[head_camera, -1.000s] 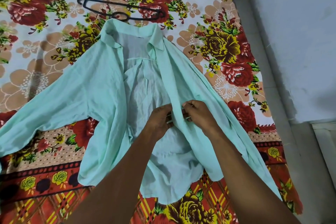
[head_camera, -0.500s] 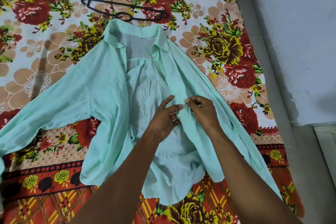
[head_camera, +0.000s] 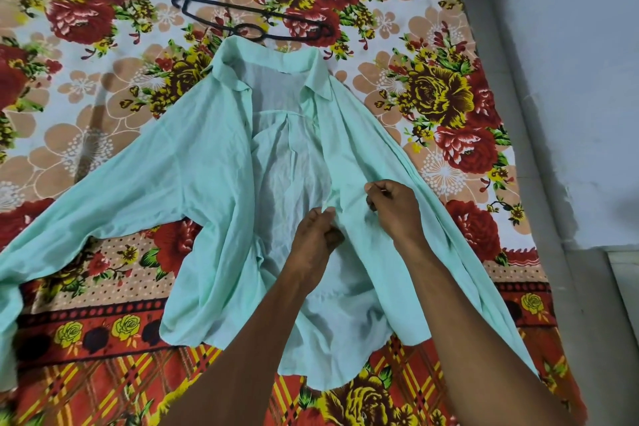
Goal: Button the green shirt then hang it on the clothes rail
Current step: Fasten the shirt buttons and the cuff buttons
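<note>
The mint-green shirt (head_camera: pixel 193 183) lies spread on the flowered bedsheet, front open, collar at the far end, sleeves stretched out to both sides. My left hand (head_camera: pixel 316 235) pinches the inner edge of the shirt's right front panel near mid-chest. My right hand (head_camera: pixel 394 207) grips the same panel a little higher and to the right, fingers closed on the cloth. A black plastic hanger (head_camera: pixel 256 22) lies flat on the sheet just beyond the collar. No clothes rail is in view.
The bedsheet (head_camera: pixel 86 97) with red and yellow roses covers the whole bed. The bed's right edge meets a grey wall and ledge (head_camera: pixel 553 114). A strip of floor (head_camera: pixel 619 287) shows at the lower right.
Both hands moved slightly up the right front panel. My left hand's fingers, spread half a second ago, are now closed in a pinch on the panel edge.
</note>
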